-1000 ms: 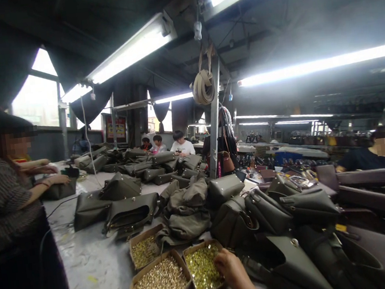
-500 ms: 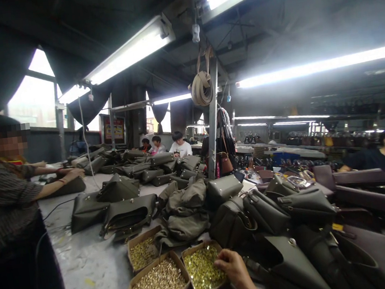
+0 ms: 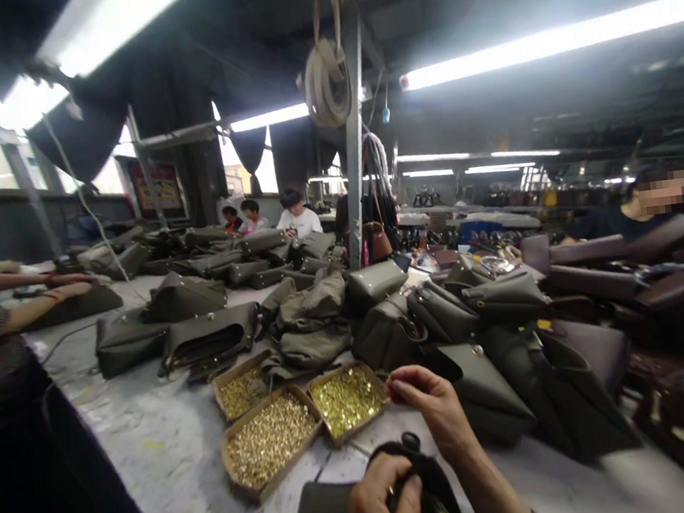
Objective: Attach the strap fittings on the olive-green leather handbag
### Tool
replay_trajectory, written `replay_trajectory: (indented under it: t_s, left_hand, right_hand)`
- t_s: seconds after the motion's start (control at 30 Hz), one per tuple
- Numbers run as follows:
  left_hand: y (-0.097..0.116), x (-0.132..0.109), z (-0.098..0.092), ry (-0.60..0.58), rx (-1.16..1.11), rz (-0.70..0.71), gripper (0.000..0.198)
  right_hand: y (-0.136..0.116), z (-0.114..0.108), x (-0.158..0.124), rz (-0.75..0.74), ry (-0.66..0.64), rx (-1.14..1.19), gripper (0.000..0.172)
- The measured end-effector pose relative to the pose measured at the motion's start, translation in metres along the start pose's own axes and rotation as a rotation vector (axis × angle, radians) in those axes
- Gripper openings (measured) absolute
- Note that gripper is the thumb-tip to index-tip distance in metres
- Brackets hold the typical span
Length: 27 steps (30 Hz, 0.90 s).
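Down low, the left hand (image 3: 380, 509) is clutching the dark bag (image 3: 433, 485). Above it, the right hand (image 3: 436, 406) is pinching shut beside the rivet tray (image 3: 362, 423).

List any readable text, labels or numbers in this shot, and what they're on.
Red poster on the back wall: has print, too blurred to read.
Olive handbags, cardboard trays, black piece in the left hand: no text visible.
Nothing else legible.

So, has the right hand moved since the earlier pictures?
Yes. The right hand has drawn back from over the box of gold pieces and now sits beside its right corner.
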<state>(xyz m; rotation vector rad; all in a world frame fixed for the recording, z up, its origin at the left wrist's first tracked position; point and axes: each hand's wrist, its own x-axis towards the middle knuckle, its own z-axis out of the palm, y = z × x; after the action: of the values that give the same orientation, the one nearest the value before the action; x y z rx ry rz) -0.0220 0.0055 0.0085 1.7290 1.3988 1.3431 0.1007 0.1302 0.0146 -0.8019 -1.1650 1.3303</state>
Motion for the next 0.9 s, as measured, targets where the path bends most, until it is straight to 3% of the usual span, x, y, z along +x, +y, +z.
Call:
replay_trajectory:
  t_s: [0.13,0.23,0.33,0.43,0.6,0.9]
  left_hand:
    - [0.002,0.007,-0.002,0.025,-0.078,-0.085,0.019]
    - [0.002,0.011,-0.004,0.023,-0.054,-0.082,0.020]
    - [0.002,0.011,-0.005,0.000,-0.026,-0.075,0.021]
    - [0.002,0.011,-0.005,-0.023,-0.023,-0.058,0.022]
    - [0.001,0.013,-0.005,-0.007,-0.047,-0.083,0.024]
    - [0.002,0.015,-0.007,-0.060,-0.054,-0.189,0.031]
  right_hand:
    - [-0.030,-0.004,-0.056,-0.024,0.061,0.047,0.031]
    - [-0.030,-0.006,-0.087,-0.040,0.131,0.032,0.021]
    - [-0.020,-0.007,-0.107,-0.165,0.178,-0.079,0.011]
    - [-0.011,-0.009,-0.116,-0.253,0.263,-0.231,0.010]
    - [0.000,-0.009,-0.117,-0.119,0.278,-0.188,0.017]
    - [-0.005,-0.005,-0.118,-0.132,0.296,-0.250,0.013]
